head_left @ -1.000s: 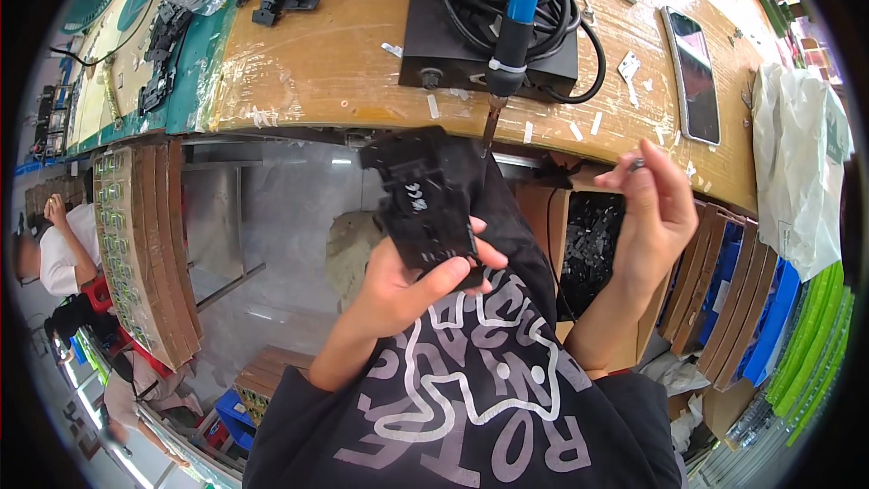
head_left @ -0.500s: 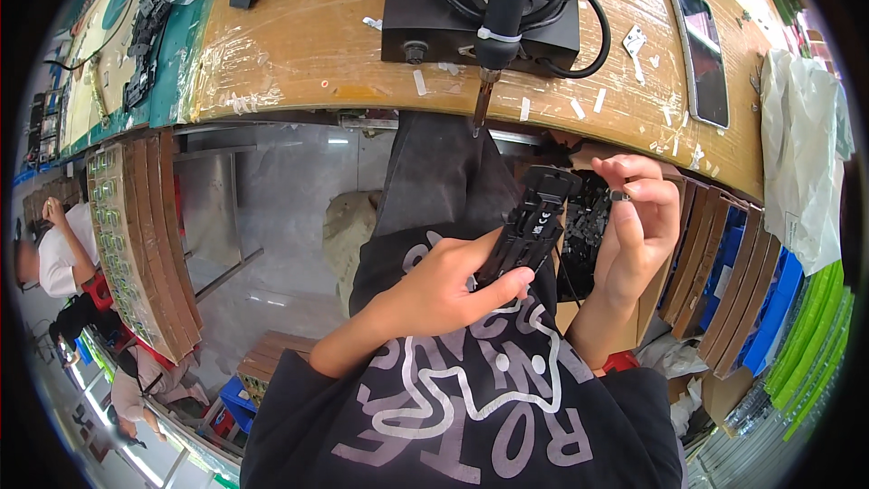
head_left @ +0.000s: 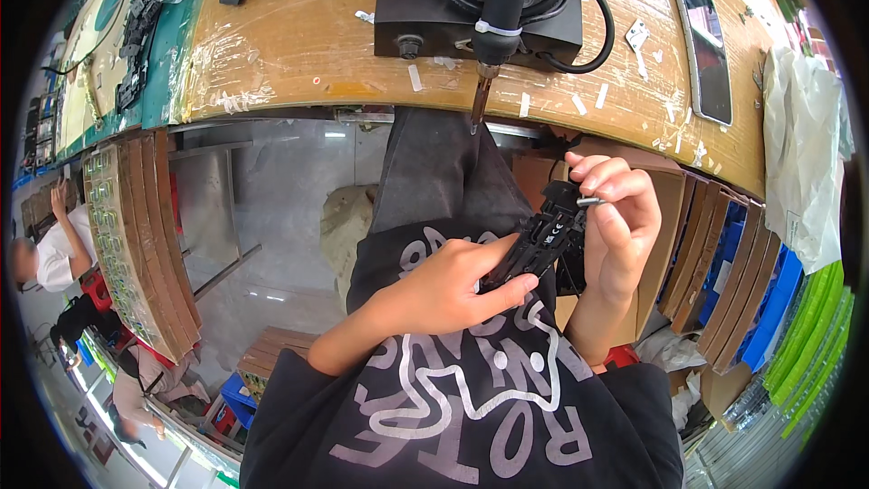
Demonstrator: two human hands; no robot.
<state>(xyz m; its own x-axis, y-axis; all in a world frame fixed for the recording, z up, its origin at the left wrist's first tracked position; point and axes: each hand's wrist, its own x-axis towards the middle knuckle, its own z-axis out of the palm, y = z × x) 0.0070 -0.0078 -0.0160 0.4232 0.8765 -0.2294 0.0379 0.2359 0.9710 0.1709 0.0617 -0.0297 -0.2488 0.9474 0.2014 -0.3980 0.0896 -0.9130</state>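
My left hand (head_left: 466, 281) is closed round a black plastic housing (head_left: 540, 243), an elongated moulded part tilted up to the right above my lap. Between thumb and fingertips, my right hand (head_left: 623, 226) pinches a small metal pin (head_left: 590, 202). The pin lies sideways by the upper end of the housing; whether the two touch, I cannot tell. Beyond my hands, a soldering iron (head_left: 498, 23) with a blue and black handle points its tip down past the bench edge.
A black box (head_left: 434, 14) with coiled cable stands on the bench (head_left: 281, 45). A phone (head_left: 704, 50) and paper scraps lie to its right. An open carton (head_left: 647, 299) sits beside my right arm. Stacked trays (head_left: 136, 244) stand left, and other people work farther off.
My right hand has moved left, bringing the metal pin close to the housing's upper end. The housing has turned and leans further to the right in my left hand.
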